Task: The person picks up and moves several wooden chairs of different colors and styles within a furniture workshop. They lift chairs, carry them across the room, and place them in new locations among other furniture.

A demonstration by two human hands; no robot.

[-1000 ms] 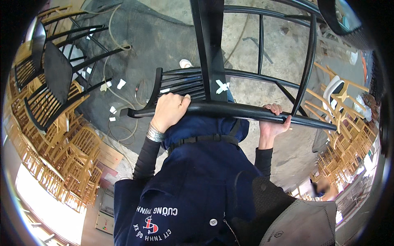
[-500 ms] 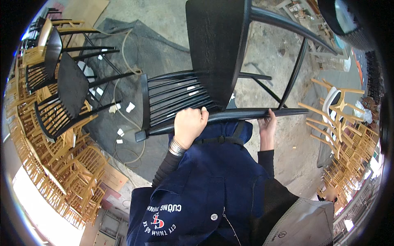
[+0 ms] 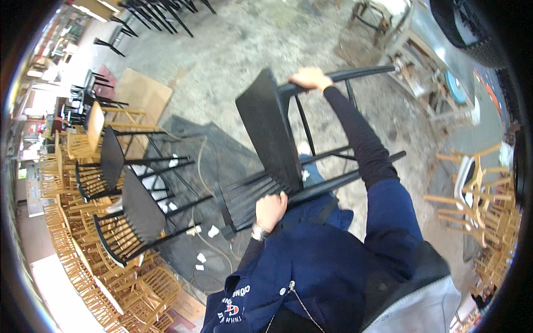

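Observation:
A black wooden chair (image 3: 262, 119) with a spindle back is held tilted on its side in front of my body, its legs pointing right. My left hand (image 3: 271, 211) is wrapped round the near rail of the chair, close to where the spindles meet the seat. Farther away, my right hand (image 3: 310, 79) grips the top of the far leg beside the seat edge, with my arm stretched across the near legs. The fingertips of both hands are partly hidden behind the wood.
Two black chairs (image 3: 143, 202) lie tipped at left, before stacks of unpainted wooden chairs (image 3: 158, 286). A dark sheet (image 3: 194, 139) with a hose (image 3: 204, 166) and white scraps covers the floor. A workbench (image 3: 413, 66) stands far right; pale upturned chairs (image 3: 472, 188) sit at right.
My right hand has gone from the chair's near leg to its far leg. The chair has tilted and shifted in view, while my left hand keeps its grip. The view has swung toward the far floor.

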